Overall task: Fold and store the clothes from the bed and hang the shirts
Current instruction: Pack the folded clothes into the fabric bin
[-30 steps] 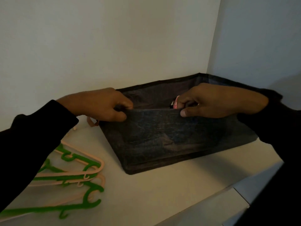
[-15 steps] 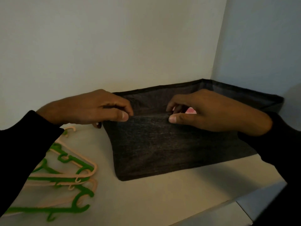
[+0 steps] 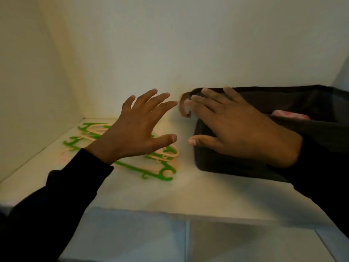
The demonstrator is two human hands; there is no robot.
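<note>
A dark fabric storage bin [image 3: 264,129] sits on a white shelf [image 3: 170,195], pushed back toward the rear wall at the right. Its cloth is charcoal, soft and slightly slumped, with a darker band along the top rim and a small brown loop handle [image 3: 184,105] hanging from its left end. Inside, toward the right, a pink garment [image 3: 290,115] shows just above the front wall; how it is folded cannot be told.

The right hand [image 3: 243,133] hovers over or against the bin's left front corner, fingers [image 3: 207,104] straight and spread, released, gripping nothing; their tips lie just beside the loop handle, though contact with the cloth cannot be told. The left hand [image 3: 132,137] is likewise released, fingers [image 3: 151,104] splayed, held above the shelf just left of the right hand, thumbs near each other but apart.

Beneath and beyond the left fingers lies a loose heap of green and peach hangers [image 3: 160,167], flat on the shelf, well left of the bin. Both arms wear black sleeves [image 3: 56,205].
</note>
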